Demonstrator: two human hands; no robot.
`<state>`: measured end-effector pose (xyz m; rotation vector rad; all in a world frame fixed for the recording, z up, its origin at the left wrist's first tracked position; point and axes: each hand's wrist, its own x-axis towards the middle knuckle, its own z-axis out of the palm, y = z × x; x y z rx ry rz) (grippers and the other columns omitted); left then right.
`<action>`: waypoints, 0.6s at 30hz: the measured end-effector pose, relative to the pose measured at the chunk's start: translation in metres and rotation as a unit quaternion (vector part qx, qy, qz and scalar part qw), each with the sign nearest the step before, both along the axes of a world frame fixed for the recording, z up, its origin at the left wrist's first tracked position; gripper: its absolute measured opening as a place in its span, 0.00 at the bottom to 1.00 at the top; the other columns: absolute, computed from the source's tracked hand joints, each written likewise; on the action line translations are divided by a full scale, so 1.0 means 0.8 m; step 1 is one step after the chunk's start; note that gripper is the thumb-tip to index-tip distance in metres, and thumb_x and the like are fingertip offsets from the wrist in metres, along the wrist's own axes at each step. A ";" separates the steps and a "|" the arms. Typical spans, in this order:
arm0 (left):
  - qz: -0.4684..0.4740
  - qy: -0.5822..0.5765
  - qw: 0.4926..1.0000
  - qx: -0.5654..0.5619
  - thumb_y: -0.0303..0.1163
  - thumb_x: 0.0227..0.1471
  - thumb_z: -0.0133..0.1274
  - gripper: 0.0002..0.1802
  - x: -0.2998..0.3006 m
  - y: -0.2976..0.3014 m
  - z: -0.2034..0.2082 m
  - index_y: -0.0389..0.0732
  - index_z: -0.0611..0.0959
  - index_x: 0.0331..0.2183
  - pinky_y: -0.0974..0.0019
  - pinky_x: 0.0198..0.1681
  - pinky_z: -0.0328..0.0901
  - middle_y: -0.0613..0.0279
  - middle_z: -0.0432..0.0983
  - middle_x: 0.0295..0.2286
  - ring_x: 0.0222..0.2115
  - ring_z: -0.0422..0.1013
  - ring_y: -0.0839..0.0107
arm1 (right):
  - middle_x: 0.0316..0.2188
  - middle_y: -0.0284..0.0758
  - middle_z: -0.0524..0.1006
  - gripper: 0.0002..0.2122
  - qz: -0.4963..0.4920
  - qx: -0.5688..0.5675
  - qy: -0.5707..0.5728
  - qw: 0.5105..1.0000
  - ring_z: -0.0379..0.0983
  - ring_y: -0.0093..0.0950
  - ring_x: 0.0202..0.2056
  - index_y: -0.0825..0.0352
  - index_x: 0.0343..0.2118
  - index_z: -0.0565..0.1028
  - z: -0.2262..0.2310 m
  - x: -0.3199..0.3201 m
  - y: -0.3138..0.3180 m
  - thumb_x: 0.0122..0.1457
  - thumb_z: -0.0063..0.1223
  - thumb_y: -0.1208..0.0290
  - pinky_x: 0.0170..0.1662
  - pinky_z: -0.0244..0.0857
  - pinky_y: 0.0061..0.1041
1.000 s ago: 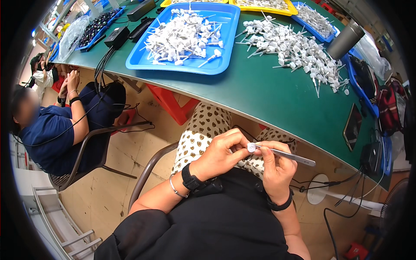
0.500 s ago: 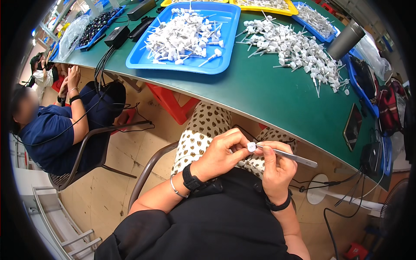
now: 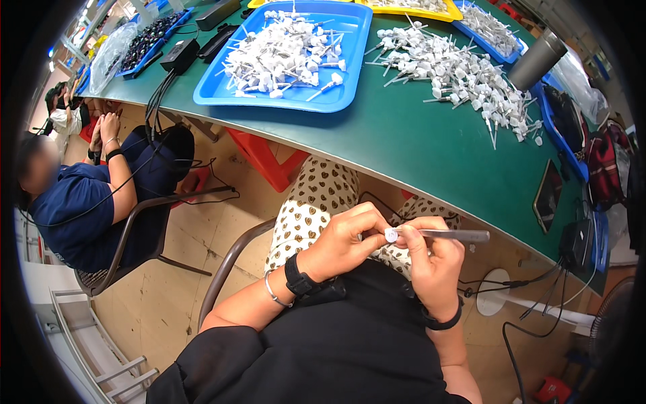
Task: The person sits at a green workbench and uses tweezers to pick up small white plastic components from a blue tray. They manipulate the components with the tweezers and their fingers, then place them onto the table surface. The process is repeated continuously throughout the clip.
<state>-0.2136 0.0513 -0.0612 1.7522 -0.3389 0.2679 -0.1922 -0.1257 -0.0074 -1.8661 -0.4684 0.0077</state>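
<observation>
Left hand [image 3: 346, 239] is pinching a small white cap [image 3: 391, 235] at its fingertips, over the lap; right hand [image 3: 434, 259] is gripping tweezers [image 3: 447, 235] whose tips are meeting it. Steadying both hands together likely helps alignment.

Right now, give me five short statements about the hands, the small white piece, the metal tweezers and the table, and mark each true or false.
1. The left hand pinches a small white round-headed plastic piece. True.
2. The right hand holds slim silver metal tweezers whose tip meets that piece. True.
3. The hands work above the green tabletop. False: they are over the person's lap, in front of the table edge.
4. The rectangular blue plastic tray on the table holds no parts. False: it holds a heap of white parts.
5. More white parts lie loose on the table to the right of that tray. True.
</observation>
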 end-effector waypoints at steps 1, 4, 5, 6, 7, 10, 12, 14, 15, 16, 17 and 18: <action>-0.004 -0.017 1.000 0.011 0.22 0.52 0.62 0.04 0.000 0.000 0.000 0.33 0.82 0.31 0.73 0.27 0.66 0.61 0.76 0.28 0.26 0.73 0.76 | 0.29 0.35 0.80 0.03 0.005 0.002 0.044 0.999 0.78 0.22 0.29 0.72 0.34 0.76 0.006 0.000 -0.002 0.62 0.56 0.78 0.32 0.73 0.22; -0.008 0.055 0.998 -0.031 0.22 0.53 0.61 0.04 -0.003 -0.002 0.003 0.33 0.82 0.29 0.74 0.27 0.68 0.61 0.77 0.28 0.27 0.75 0.76 | 0.30 0.36 0.80 0.03 0.011 0.032 0.099 0.995 0.78 0.22 0.30 0.73 0.34 0.76 0.007 0.001 -0.004 0.62 0.55 0.79 0.34 0.72 0.22; -0.010 0.069 0.997 -0.041 0.22 0.53 0.61 0.04 -0.003 -0.002 0.004 0.33 0.82 0.29 0.74 0.27 0.68 0.62 0.77 0.28 0.28 0.75 0.77 | 0.31 0.36 0.80 0.03 -0.007 0.046 0.060 0.997 0.78 0.22 0.30 0.73 0.35 0.76 0.005 -0.001 -0.003 0.62 0.55 0.79 0.34 0.72 0.22; -0.012 0.083 0.995 -0.050 0.21 0.53 0.61 0.03 -0.002 -0.001 0.005 0.33 0.82 0.30 0.74 0.27 0.69 0.62 0.77 0.28 0.28 0.75 0.77 | 0.32 0.37 0.80 0.02 -0.025 0.061 0.022 0.998 0.78 0.22 0.31 0.73 0.35 0.76 0.000 -0.004 -0.002 0.62 0.54 0.79 0.35 0.72 0.22; -0.014 0.098 0.993 -0.058 0.21 0.53 0.61 0.03 -0.002 -0.001 0.006 0.33 0.82 0.30 0.75 0.27 0.69 0.63 0.77 0.28 0.28 0.75 0.78 | 0.33 0.38 0.81 0.02 -0.043 0.075 -0.016 0.996 0.78 0.22 0.31 0.73 0.35 0.76 -0.003 -0.006 -0.002 0.62 0.54 0.80 0.36 0.72 0.21; -0.048 0.173 0.973 -0.145 0.20 0.54 0.60 0.07 -0.001 0.000 0.009 0.35 0.80 0.37 0.76 0.28 0.70 0.65 0.77 0.30 0.29 0.75 0.79 | 0.37 0.39 0.80 0.03 -0.075 0.139 -0.067 0.985 0.76 0.21 0.31 0.72 0.37 0.76 -0.007 -0.001 -0.001 0.63 0.53 0.80 0.35 0.70 0.20; -0.055 0.209 0.950 -0.228 0.20 0.55 0.59 0.14 -0.002 -0.003 0.010 0.36 0.78 0.43 0.76 0.29 0.72 0.66 0.76 0.31 0.30 0.75 0.80 | 0.38 0.38 0.80 0.04 -0.050 0.157 0.001 0.986 0.74 0.20 0.31 0.72 0.38 0.76 -0.008 0.003 -0.005 0.65 0.49 0.79 0.35 0.68 0.18; -0.056 0.222 0.933 -0.276 0.19 0.55 0.59 0.20 -0.002 -0.002 0.015 0.37 0.75 0.49 0.76 0.31 0.73 0.66 0.76 0.32 0.30 0.75 0.80 | 0.38 0.38 0.80 0.05 -0.031 0.190 0.078 0.978 0.73 0.18 0.31 0.72 0.38 0.75 -0.017 0.006 -0.004 0.66 0.47 0.79 0.37 0.67 0.17; -0.054 0.220 0.932 -0.283 0.19 0.55 0.58 0.22 -0.002 -0.001 0.020 0.38 0.73 0.51 0.76 0.31 0.73 0.66 0.76 0.32 0.30 0.75 0.80 | 0.37 0.37 0.80 0.07 -0.026 0.163 0.097 0.981 0.74 0.19 0.32 0.72 0.39 0.75 -0.023 0.006 -0.003 0.67 0.43 0.77 0.40 0.67 0.18; -0.052 0.218 0.930 -0.291 0.18 0.55 0.58 0.25 -0.002 0.000 0.024 0.38 0.72 0.53 0.76 0.32 0.73 0.66 0.76 0.33 0.30 0.75 0.80 | 0.36 0.37 0.80 0.07 -0.014 0.156 0.075 0.985 0.75 0.20 0.34 0.72 0.39 0.75 -0.031 0.008 0.002 0.68 0.43 0.76 0.41 0.69 0.20; -0.038 0.203 0.934 -0.293 0.20 0.56 0.58 0.22 -0.002 -0.002 0.022 0.39 0.75 0.53 0.77 0.29 0.72 0.66 0.76 0.32 0.28 0.74 0.81 | 0.36 0.37 0.80 0.08 -0.001 0.154 0.109 0.982 0.76 0.22 0.35 0.72 0.40 0.75 -0.036 0.006 0.004 0.68 0.44 0.75 0.42 0.69 0.21; -0.029 0.205 0.939 -0.273 0.20 0.56 0.58 0.21 -0.002 0.000 0.023 0.39 0.76 0.52 0.77 0.28 0.71 0.66 0.77 0.32 0.27 0.74 0.82 | 0.35 0.37 0.80 0.08 0.014 0.152 0.144 0.978 0.76 0.23 0.36 0.73 0.41 0.75 -0.040 0.002 0.006 0.69 0.44 0.74 0.42 0.69 0.22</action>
